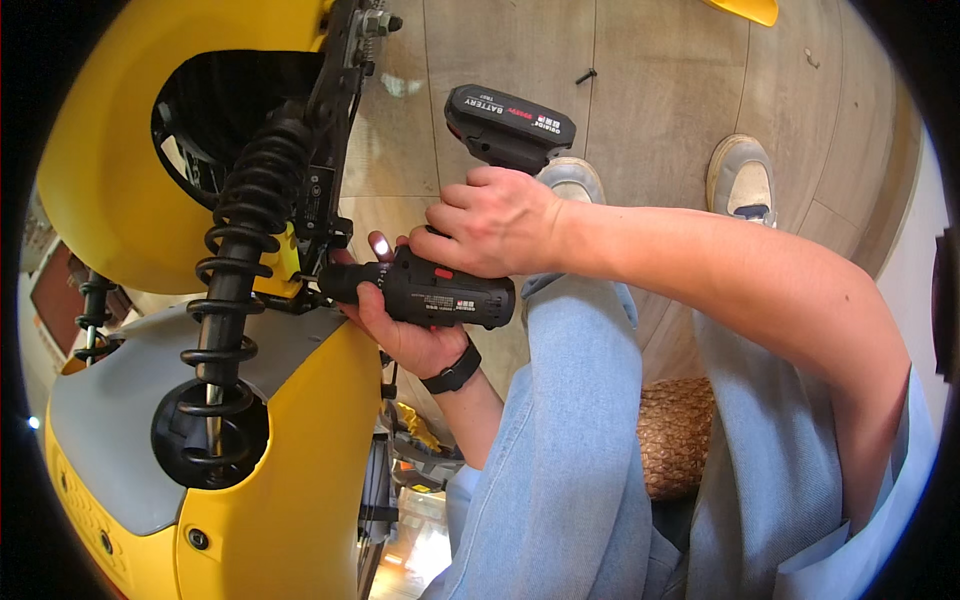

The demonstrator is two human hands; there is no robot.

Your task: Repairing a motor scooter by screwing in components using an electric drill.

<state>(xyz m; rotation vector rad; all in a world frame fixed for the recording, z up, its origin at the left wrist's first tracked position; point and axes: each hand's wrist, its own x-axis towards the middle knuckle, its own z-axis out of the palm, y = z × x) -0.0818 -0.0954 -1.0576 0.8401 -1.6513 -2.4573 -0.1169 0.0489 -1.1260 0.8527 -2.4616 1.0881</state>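
Head view shows your right hand [500, 222] closed around the grip of a black cordless drill [455, 297], with its fingers bent tightly over the handle. The drill lies sideways before you, between your knees and the yellow machine body [310, 470], and its front end points to the left. Its battery [510, 127] sticks out beyond your fist, over the floor [520, 50].

Your left hand [415, 338] is under the front part of the drill. Its thumb lies along the near side and one fingertip, brightly lit, shows at the far side; the other fingers are mostly hidden, so I cannot tell how firmly they hold or whether they hold something more. A black wristband [456, 368] is around that wrist.

Just beside the drill's front end are a small yellow bracket [283, 268] and a black frame [325, 190]; I cannot tell if the tip touches them. Left of these, a black coil spring [240, 240] stands around its rod. One dark bolt [586, 76] lies on the floor, near the battery but apart from it.
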